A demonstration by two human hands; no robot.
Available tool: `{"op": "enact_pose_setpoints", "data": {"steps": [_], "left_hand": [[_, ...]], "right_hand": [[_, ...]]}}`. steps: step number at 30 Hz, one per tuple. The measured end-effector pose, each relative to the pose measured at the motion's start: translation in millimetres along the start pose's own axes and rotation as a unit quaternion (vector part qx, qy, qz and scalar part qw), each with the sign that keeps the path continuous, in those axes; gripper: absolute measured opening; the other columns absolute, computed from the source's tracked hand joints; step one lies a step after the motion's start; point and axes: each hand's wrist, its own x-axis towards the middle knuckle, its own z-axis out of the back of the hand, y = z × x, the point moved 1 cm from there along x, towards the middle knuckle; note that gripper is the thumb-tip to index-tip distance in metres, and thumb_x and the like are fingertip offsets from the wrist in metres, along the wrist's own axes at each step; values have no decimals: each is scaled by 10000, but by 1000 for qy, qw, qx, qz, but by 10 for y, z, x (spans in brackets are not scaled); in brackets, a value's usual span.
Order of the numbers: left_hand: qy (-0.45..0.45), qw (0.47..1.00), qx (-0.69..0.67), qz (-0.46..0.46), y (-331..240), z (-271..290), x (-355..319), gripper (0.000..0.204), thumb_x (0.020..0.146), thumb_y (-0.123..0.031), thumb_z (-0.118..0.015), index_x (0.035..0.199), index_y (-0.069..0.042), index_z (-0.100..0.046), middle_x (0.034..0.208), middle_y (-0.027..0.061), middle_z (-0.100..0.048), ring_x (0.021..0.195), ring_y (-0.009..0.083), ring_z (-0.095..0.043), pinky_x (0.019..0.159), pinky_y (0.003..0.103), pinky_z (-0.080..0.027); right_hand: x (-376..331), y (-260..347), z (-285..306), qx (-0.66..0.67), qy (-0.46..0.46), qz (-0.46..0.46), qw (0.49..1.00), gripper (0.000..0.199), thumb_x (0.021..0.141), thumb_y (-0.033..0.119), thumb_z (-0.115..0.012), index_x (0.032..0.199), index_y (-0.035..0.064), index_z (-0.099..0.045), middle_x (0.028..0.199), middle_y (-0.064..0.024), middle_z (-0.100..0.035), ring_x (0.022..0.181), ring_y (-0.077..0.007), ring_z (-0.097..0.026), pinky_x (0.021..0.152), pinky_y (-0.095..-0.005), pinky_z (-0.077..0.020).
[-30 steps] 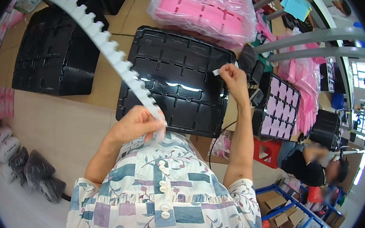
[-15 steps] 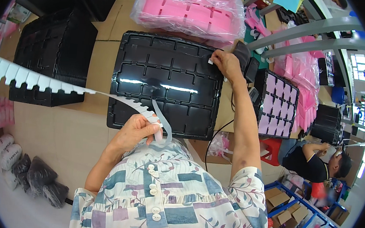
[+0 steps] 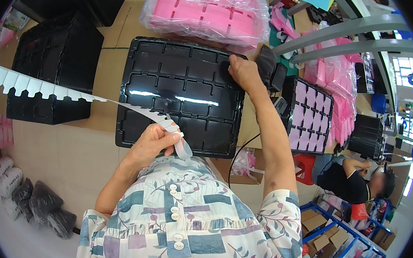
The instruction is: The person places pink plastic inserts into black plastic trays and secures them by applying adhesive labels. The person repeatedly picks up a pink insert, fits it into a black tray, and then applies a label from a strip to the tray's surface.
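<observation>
A stack of black compartment trays (image 3: 170,89) with glossy surfaces lies in front of me on the table. My left hand (image 3: 152,141) is closed on a long white label strip (image 3: 38,85) with a notched edge. The strip runs off to the left, and a loose backing end (image 3: 183,150) curls down below my fingers. At the far right corner of the top tray is my right hand (image 3: 243,73), fingers pinched together. A tiny white label (image 3: 229,68) shows at its fingertips, mostly hidden by them.
Pink trays in a clear bag (image 3: 204,16) sit behind the stack. To the left stands a tall black tray stack (image 3: 54,71); to the right, a black tray with pink compartments (image 3: 310,116). A black cable (image 3: 241,154) hangs nearby. Another person (image 3: 347,178) sits at far right.
My right hand has shifted slightly left and down onto the tray corner, and its white label is now mostly covered. The curled backing end below my left hand hangs shorter.
</observation>
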Motion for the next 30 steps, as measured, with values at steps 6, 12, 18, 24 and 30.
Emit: {"op": "enact_pose_setpoints", "data": {"steps": [6,12,18,24,30], "left_hand": [[-31,999,-9,-22,-2,-58,8,124,957,-158,-630,955,-45,-679,841,41,-690,661,35,-504,566,169,-384],[-17,999,-21,-29,64,-44,22,47,958,-102,-612,942,-61,-629,829,63,-687,627,37,-469,542,172,-347],[-26,999,-21,-22,83,-111,32,49,963,-103,-607,949,-63,-630,835,63,-689,644,34,-485,546,164,-356],[-23,1000,-9,-14,137,-108,9,49,959,-106,-614,956,-61,-632,845,63,-688,652,36,-493,553,160,-366],[-64,996,-36,-46,115,-103,-22,72,937,-109,-649,984,-57,-634,841,56,-687,624,25,-477,536,163,-364]], "right_hand": [[-50,-53,6,35,-2,10,999,93,820,125,-606,819,53,-546,688,-146,-646,658,-338,-667,571,-455,-532],[-85,-71,-54,42,-16,74,996,134,828,143,-613,845,38,-531,728,-175,-667,655,-362,-663,560,-475,-525],[71,-33,-11,24,17,-41,999,119,831,137,-613,853,52,-532,754,-187,-674,700,-362,-672,595,-462,-526],[-28,-16,11,11,19,132,991,100,818,100,-603,829,43,-521,754,-193,-656,691,-356,-659,587,-439,-520],[-467,23,108,427,-148,-217,865,171,960,194,-587,859,56,-567,616,20,-487,566,-124,-553,480,-296,-420]]}}
